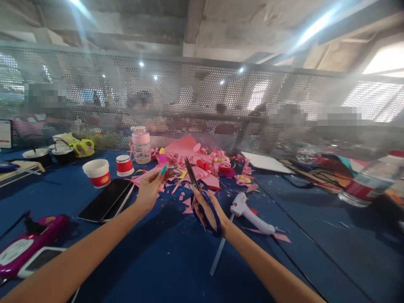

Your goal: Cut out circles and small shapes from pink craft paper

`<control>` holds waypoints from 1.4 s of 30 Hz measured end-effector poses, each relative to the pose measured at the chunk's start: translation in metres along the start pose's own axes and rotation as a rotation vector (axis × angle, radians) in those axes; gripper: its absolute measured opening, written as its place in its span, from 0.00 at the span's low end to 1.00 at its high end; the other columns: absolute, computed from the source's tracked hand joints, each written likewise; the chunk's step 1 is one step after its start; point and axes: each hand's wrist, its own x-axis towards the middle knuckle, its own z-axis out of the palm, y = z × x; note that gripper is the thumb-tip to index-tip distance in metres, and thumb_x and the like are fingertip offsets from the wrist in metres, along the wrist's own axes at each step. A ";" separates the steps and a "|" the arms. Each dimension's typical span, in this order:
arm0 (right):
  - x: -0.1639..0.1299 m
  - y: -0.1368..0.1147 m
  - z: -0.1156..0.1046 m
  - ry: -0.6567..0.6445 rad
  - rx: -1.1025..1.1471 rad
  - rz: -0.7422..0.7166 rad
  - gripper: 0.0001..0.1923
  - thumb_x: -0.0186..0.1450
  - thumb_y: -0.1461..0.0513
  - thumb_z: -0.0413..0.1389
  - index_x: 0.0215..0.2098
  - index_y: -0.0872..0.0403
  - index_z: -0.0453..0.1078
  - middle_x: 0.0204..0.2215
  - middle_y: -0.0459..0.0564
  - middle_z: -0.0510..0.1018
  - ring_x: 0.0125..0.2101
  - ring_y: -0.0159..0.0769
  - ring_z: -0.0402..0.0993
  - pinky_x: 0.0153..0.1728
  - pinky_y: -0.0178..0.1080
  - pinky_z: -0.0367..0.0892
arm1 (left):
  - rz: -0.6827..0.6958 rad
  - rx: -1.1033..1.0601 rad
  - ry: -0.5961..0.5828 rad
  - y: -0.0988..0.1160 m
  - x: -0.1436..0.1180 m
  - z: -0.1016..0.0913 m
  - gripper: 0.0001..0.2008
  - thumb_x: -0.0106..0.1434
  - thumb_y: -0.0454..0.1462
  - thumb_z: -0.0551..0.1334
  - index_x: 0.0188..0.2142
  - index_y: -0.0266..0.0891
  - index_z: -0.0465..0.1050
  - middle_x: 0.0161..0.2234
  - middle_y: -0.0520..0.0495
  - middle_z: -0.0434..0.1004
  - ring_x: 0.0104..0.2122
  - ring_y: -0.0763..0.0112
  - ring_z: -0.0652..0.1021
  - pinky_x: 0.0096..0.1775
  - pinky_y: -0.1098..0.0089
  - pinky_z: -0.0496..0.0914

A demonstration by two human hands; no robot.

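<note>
Over the desk (142, 265), scissors (195, 182) are gripped by the right hand (205, 208), blades angled forward, slightly left — near the left hand (150, 189), whose fingertips are drawn close; whether anything is pinched cannot be told.

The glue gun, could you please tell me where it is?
The glue gun lies on the blue table, right of centre in the head view, just right of the scissors.
</note>
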 end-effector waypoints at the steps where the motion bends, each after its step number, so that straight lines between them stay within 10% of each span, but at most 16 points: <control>1: 0.000 0.001 0.000 -0.004 -0.008 -0.012 0.23 0.53 0.43 0.52 0.22 0.54 0.59 0.10 0.36 0.59 0.07 0.21 0.52 0.05 0.25 0.50 | -0.006 -0.004 0.004 0.000 0.000 0.000 0.11 0.45 0.40 0.68 0.28 0.38 0.77 0.30 0.49 0.79 0.32 0.71 0.78 0.44 0.68 0.69; 42: -0.007 -0.008 0.004 -0.002 -0.193 -0.068 0.27 0.57 0.43 0.48 0.13 0.54 0.53 0.06 0.39 0.55 0.06 0.22 0.51 0.06 0.28 0.50 | 0.081 0.261 0.000 0.007 0.005 -0.001 0.10 0.48 0.40 0.66 0.30 0.37 0.77 0.25 0.49 0.78 0.28 0.72 0.77 0.37 0.69 0.69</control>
